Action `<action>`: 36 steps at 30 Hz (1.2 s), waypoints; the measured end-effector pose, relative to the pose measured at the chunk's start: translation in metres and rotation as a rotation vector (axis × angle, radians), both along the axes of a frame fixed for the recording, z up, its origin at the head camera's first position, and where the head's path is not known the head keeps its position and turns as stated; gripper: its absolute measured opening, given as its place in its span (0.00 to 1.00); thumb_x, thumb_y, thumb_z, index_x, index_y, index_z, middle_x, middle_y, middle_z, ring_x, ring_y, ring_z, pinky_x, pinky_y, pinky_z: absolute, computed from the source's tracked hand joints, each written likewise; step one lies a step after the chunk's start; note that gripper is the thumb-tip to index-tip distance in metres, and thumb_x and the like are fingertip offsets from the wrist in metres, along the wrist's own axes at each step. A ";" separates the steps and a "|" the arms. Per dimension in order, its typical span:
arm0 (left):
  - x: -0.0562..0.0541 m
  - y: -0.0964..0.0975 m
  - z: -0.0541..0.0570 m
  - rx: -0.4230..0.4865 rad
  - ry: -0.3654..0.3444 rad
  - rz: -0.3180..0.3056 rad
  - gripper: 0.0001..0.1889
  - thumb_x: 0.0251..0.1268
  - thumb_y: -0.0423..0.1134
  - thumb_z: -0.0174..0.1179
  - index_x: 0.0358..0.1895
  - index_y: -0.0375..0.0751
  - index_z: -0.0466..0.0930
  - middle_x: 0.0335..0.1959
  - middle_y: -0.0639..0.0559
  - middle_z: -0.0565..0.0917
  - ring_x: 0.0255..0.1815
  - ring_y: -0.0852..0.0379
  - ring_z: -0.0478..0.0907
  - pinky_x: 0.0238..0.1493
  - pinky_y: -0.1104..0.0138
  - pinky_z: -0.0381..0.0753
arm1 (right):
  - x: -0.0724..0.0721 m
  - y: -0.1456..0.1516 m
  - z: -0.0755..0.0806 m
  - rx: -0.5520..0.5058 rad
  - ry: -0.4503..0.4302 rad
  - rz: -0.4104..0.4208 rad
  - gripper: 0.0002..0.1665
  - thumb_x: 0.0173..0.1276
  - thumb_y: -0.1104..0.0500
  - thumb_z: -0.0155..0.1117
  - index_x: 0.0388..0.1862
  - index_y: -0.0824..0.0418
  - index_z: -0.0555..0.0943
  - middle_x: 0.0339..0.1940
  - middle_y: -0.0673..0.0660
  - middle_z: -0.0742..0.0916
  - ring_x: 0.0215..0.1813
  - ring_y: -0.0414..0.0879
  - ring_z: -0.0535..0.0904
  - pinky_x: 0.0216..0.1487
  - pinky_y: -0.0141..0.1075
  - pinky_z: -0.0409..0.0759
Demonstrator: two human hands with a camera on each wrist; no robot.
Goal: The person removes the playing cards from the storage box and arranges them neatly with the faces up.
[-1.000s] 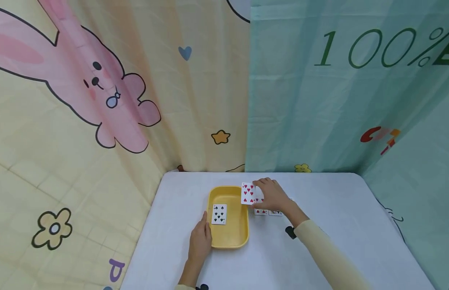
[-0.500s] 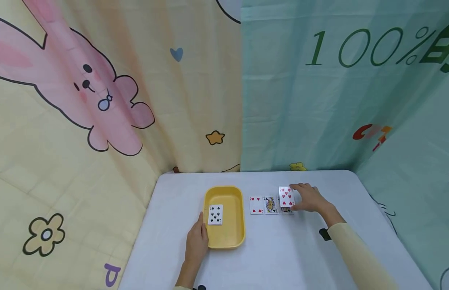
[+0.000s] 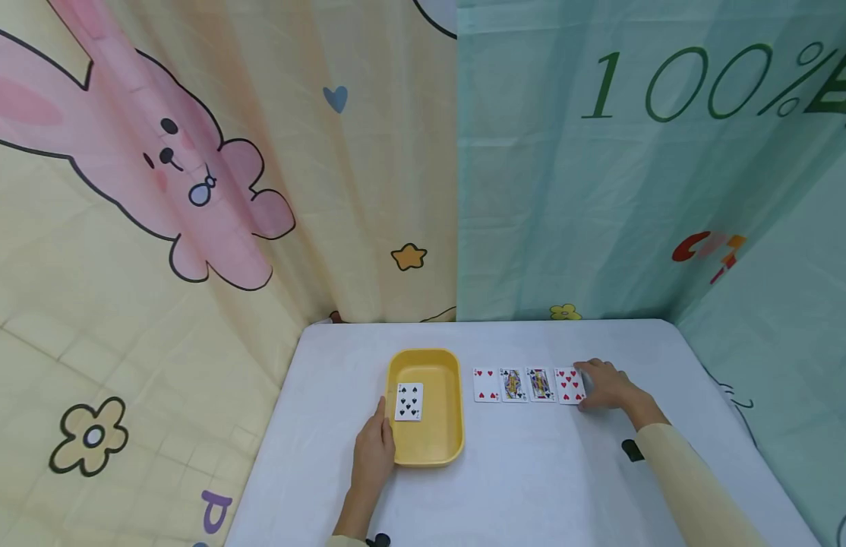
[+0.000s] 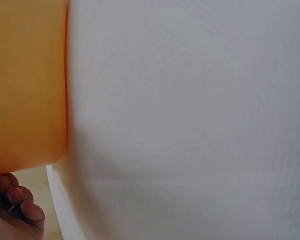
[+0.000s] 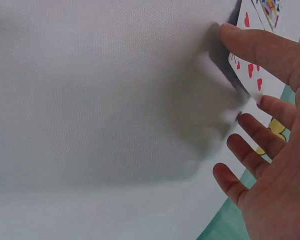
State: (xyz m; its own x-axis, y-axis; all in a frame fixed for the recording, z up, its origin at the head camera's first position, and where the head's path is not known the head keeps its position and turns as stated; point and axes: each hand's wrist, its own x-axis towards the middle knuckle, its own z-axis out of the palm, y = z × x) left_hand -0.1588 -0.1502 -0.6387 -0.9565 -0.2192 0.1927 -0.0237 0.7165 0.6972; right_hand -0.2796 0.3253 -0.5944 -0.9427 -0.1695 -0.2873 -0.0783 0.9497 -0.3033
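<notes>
My left hand [image 3: 374,453] holds the left side of a yellow tray [image 3: 442,437]; in the left wrist view its curled fingers [image 4: 32,211] show by the tray's corner. A spade playing card [image 3: 408,402] lies face up in the tray. On the right, my right hand [image 3: 607,385] pinches a hearts playing card [image 3: 569,386] by its far and near edges, thumb on the near one. That card is at the right end of a row, beside two face cards [image 3: 514,385] and another hearts card [image 3: 487,385]. In the right wrist view the pinched card [image 5: 251,75] slants close over the cloth.
A white cloth covers the table [image 3: 505,486]. Printed curtains [image 3: 566,228] hang along its back and sides. The row of cards runs rightward from near the tray's right rim. A dark band [image 3: 631,450] sits at the right wrist.
My right hand has carried the hearts card rightward from over the tray's right rim, past the face cards, and down to the row's right end. My left hand stays at the tray.
</notes>
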 end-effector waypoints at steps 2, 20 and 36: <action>-0.001 0.000 0.000 0.004 -0.003 0.002 0.25 0.81 0.37 0.51 0.77 0.40 0.67 0.64 0.43 0.83 0.61 0.48 0.83 0.59 0.57 0.86 | -0.003 0.000 -0.003 -0.001 -0.017 -0.009 0.54 0.53 0.50 0.83 0.75 0.65 0.69 0.72 0.76 0.70 0.70 0.76 0.64 0.68 0.76 0.65; 0.001 0.001 0.002 0.006 -0.024 0.007 0.26 0.82 0.38 0.52 0.78 0.41 0.66 0.64 0.43 0.83 0.59 0.51 0.83 0.60 0.56 0.85 | -0.009 -0.006 -0.006 0.013 -0.023 -0.013 0.53 0.52 0.53 0.82 0.75 0.67 0.69 0.67 0.75 0.71 0.64 0.72 0.68 0.64 0.71 0.73; 0.001 0.001 0.005 0.022 -0.036 -0.007 0.26 0.82 0.38 0.51 0.79 0.42 0.64 0.72 0.44 0.77 0.73 0.47 0.74 0.69 0.54 0.79 | -0.004 -0.002 -0.010 -0.035 -0.054 -0.042 0.58 0.54 0.50 0.81 0.79 0.66 0.63 0.73 0.77 0.65 0.70 0.75 0.62 0.67 0.74 0.69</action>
